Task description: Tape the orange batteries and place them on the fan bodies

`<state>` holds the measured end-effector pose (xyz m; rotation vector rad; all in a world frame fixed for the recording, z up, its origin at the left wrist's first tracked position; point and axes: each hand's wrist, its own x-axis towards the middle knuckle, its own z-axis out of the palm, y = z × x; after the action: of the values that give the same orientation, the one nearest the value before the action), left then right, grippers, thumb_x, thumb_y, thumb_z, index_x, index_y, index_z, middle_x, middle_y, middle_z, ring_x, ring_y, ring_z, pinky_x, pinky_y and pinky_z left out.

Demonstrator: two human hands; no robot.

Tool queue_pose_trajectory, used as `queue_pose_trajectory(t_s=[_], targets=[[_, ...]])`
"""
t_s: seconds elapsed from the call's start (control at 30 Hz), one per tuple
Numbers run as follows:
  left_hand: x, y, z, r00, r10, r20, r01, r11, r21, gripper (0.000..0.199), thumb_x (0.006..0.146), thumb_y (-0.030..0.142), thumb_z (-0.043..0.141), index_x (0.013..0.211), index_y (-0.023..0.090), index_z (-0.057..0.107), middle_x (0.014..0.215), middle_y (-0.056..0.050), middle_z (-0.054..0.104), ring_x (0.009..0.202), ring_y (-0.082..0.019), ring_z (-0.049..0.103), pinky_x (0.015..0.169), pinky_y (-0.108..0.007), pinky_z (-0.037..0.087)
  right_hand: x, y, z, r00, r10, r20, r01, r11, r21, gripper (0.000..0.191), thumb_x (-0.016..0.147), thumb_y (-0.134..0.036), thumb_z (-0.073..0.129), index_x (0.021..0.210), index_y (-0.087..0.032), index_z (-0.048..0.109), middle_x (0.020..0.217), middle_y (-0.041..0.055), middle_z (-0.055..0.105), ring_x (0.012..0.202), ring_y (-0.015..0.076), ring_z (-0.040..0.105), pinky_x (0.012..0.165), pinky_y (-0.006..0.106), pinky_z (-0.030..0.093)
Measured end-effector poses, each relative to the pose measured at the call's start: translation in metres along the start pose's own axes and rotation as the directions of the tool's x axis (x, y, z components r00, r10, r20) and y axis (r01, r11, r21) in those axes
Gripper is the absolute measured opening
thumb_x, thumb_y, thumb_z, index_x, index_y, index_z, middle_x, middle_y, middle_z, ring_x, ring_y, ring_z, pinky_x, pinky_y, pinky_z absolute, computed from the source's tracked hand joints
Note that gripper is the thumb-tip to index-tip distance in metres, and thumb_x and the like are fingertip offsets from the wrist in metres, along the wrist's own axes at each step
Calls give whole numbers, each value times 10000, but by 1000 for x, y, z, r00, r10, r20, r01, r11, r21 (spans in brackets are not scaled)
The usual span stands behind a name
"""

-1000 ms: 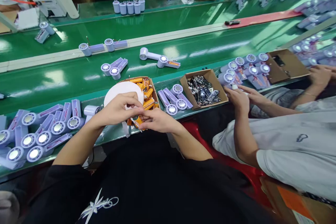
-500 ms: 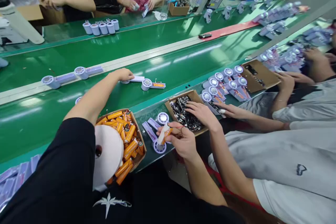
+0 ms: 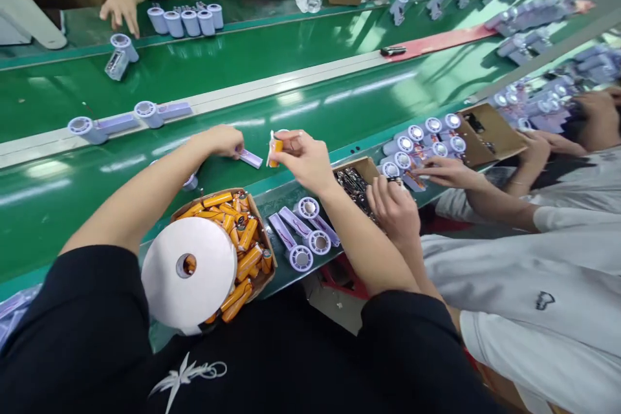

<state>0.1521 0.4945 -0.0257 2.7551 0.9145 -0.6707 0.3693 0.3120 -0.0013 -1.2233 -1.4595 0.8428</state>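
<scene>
My left hand [image 3: 224, 141] is over the green belt, fingers closed on a lavender fan housing [image 3: 251, 158]; its handle points right and its round end is hidden by the hand. To the right, my right hand [image 3: 306, 160] pinches an orange battery [image 3: 277, 152] with a white strip of tape on its side. The battery is close to the handle's tip but apart from it. Below my right forearm, several lavender fan housings [image 3: 298, 257] with round heads lie on the bench edge. A box of orange batteries [image 3: 248, 233] stands below my left hand.
A big white tape roll [image 3: 160, 272] leans over the battery box. At right, a co-worker's hand [image 3: 395, 207] is by a box of black parts [image 3: 366, 171]. More housings [image 3: 148, 113] lie along the pale divider strip [image 3: 272, 89]. Across the belt, another person's hand [image 3: 121, 10] reaches out.
My right hand has carried the taped battery up from the bench to the belt beside my left hand. Across the belt, a person's hand now reaches over a housing at left.
</scene>
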Motion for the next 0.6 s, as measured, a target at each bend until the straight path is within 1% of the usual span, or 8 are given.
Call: queue_pose_trajectory(t_s=[0.07, 0.13, 0.2, 0.27, 0.33, 0.4, 0.53, 0.6], targets=[[7, -3, -11, 999, -39, 14, 39, 997, -62, 342, 897, 485, 723, 1177, 355, 873, 1003, -13, 860, 1074, -252, 753, 924, -287, 483, 29, 22, 14, 998, -10, 66, 16, 995, -96, 395, 861, -350, 813, 1221, -194, 769, 853, -15, 777, 816, 196, 721, 863, 377, 617], [7, -2, -14, 997, -71, -14, 70, 995, -66, 356, 933, 496, 678, 1197, 352, 868, 1013, -9, 862, 1057, -240, 756, 903, -279, 483, 44, 39, 22, 991, 11, 132, 18, 975, -219, 396, 849, -302, 801, 1217, -162, 763, 793, -20, 747, 778, 190, 679, 841, 344, 564], [3, 1, -12, 997, -62, -45, 60, 997, -40, 366, 957, 491, 641, 1220, 367, 863, 1064, -7, 864, 1060, -230, 756, 898, -273, 487, 49, 51, 26, 985, 21, 174, 35, 949, -313, 399, 858, -286, 785, 1231, -146, 759, 810, -4, 754, 787, 197, 672, 847, 334, 531], [-1, 6, -6, 998, -16, -61, 15, 1000, -2, 372, 947, 488, 650, 1240, 394, 859, 1134, -7, 860, 1073, -229, 754, 905, -273, 494, 48, 60, 27, 982, 16, 189, 57, 927, -372, 393, 883, -297, 767, 1247, -148, 758, 869, 24, 782, 820, 213, 688, 854, 333, 520], [-1, 9, -1, 997, 15, -75, -11, 999, 46, 373, 904, 461, 696, 1224, 382, 870, 1170, -32, 854, 1100, -247, 751, 923, -285, 504, 47, 65, 27, 981, 14, 191, 67, 909, -412, 387, 902, -304, 759, 1263, -165, 761, 943, 47, 812, 873, 232, 716, 869, 333, 525], [1, 11, 2, 996, 7, -94, -2, 998, 56, 357, 858, 423, 731, 1171, 348, 887, 1157, -60, 850, 1118, -264, 749, 937, -295, 514, 46, 68, 28, 981, 23, 193, 65, 897, -438, 395, 915, -292, 750, 1293, -176, 760, 990, 56, 829, 917, 243, 739, 889, 330, 534], [13, 9, -2, 993, -53, -102, 47, 997, -59, 284, 785, 397, 782, 1040, 346, 897, 1016, -51, 851, 1073, -281, 761, 945, -312, 525, 48, 68, 29, 973, 69, 220, 65, 834, -548, 443, 979, -284, 707, 1409, -181, 730, 1009, 60, 842, 899, 245, 753, 902, 322, 539], [19, 7, -4, 994, -61, -96, 52, 995, -89, 242, 766, 402, 799, 985, 358, 892, 948, -36, 845, 1045, -286, 765, 950, -325, 526, 48, 65, 29, 970, 94, 225, 68, 781, -620, 448, 1007, -286, 696, 1443, -186, 714, 1082, 88, 854, 942, 260, 769, 920, 327, 538]])
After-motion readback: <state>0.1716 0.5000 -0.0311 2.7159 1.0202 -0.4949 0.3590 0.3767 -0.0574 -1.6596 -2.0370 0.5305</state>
